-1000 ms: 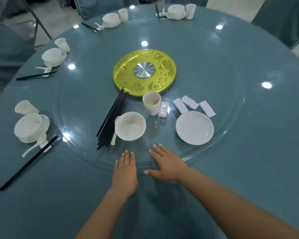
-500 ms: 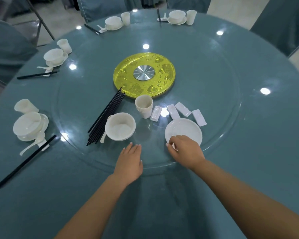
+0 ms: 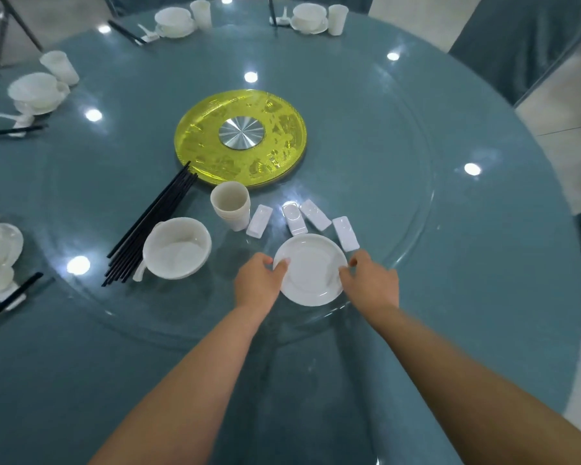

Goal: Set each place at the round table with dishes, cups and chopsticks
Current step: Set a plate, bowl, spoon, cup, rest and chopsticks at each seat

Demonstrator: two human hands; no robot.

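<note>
Plate (image 3: 311, 270) sits near the glass turntable's (image 3: 399, 229) front edge, left hand (image 3: 256, 284) and right hand (image 3: 371, 283) pinching opposite rims; best lifted level and clear of the chopstick rests (image 3: 345, 233) just behind, then set down before the seat

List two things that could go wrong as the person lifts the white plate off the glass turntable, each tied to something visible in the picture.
1. Both hands, left hand and right hand, grip the plate only at its rim; it may slip and strike the glass turntable.
2. The chopstick rests lie close behind the plate; tilting or sliding it forward could knock them.
</note>
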